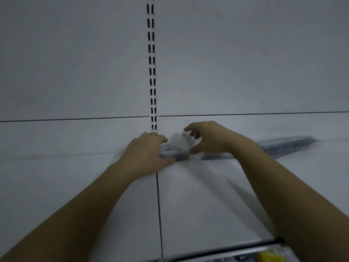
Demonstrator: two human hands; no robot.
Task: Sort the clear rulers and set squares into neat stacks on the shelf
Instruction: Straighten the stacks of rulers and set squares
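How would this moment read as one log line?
set square stack: on shelf | left hand: holds its left end | right hand: at its right end, grip unclear | ruler pile: farther right

Shelf point(198, 195): white, smooth, painted-metal look, soft satin sheen.
Back panel point(75, 63): same white, smooth, matt.
Slotted upright point(152, 72): white, looks like metal, dark punched slots.
Set squares point(174, 151): clear plastic, glossy, fine printed scale; upper part blurred to milky haze.
Rulers point(287, 144): clear plastic, glossy, greyish where layered, printed markings.
Front rail point(226, 251) on shelf edge: shiny; plastic or metal, cannot tell.
Yellow label point(272, 257) below it: blurred, finish unclear.
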